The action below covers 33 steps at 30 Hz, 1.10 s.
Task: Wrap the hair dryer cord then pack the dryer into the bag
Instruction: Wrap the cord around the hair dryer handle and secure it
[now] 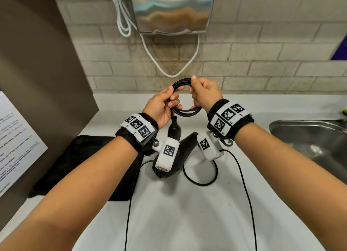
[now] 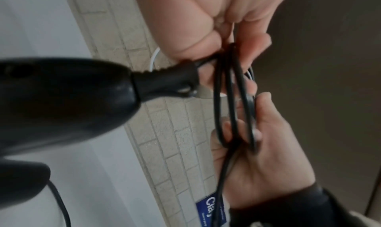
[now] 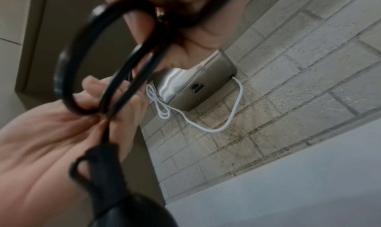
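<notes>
Over the white counter [image 1: 187, 217] I hold a coil of black dryer cord [image 1: 181, 81] between both hands. My left hand [image 1: 171, 96] grips the coil's left side, my right hand [image 1: 195, 90] pinches its right side. The black hair dryer [image 1: 183, 151] hangs below by its handle, its body low over the counter. A loose length of cord [image 1: 201, 183] loops on the counter. The black bag [image 1: 84, 166] lies flat on the left. In the left wrist view the cord loops [image 2: 230, 92] pass between my fingers, beside the dryer handle [image 2: 62, 100]. The right wrist view shows the coil [image 3: 92, 51] blurred.
A steel sink [image 1: 300, 134] lies at the right. A metal hand dryer [image 1: 172, 10] with a white cable [image 1: 169, 72] hangs on the tiled wall ahead. A brown panel with a paper notice [image 1: 16, 141] bounds the left. Thin camera wires [image 1: 246, 194] trail across the counter.
</notes>
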Each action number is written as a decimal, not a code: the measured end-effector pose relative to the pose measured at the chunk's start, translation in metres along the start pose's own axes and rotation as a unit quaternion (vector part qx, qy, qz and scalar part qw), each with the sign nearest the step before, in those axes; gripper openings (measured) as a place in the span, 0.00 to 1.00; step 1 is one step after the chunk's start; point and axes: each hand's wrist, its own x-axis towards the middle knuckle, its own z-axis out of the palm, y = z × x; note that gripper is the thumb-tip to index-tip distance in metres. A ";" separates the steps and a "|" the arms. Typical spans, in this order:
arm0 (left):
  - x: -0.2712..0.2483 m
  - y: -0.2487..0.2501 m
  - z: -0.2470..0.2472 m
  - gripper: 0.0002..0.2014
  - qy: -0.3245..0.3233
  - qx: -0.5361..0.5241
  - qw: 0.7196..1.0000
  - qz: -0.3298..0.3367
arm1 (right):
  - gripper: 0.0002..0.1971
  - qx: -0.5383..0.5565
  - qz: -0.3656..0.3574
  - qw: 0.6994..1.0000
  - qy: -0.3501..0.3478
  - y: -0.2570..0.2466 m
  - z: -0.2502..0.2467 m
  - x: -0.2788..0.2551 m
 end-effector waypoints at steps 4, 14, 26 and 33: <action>0.003 0.000 -0.004 0.14 0.037 -0.032 0.999 0.002 | 0.13 -0.025 -0.025 0.999 -0.022 0.009 0.003 -0.012; -0.002 -0.003 0.001 0.15 0.060 -0.036 0.998 -0.010 | 0.11 -0.223 -0.063 0.972 0.039 0.018 0.007 -0.018; -0.010 -0.009 -0.003 0.15 0.021 -0.012 0.999 -0.031 | 0.14 -0.257 -0.081 0.963 0.023 0.015 0.001 -0.017; -0.007 -0.008 0.003 0.12 0.091 0.014 0.996 0.010 | 0.16 -0.285 -0.072 0.956 -0.010 0.015 -0.001 -0.016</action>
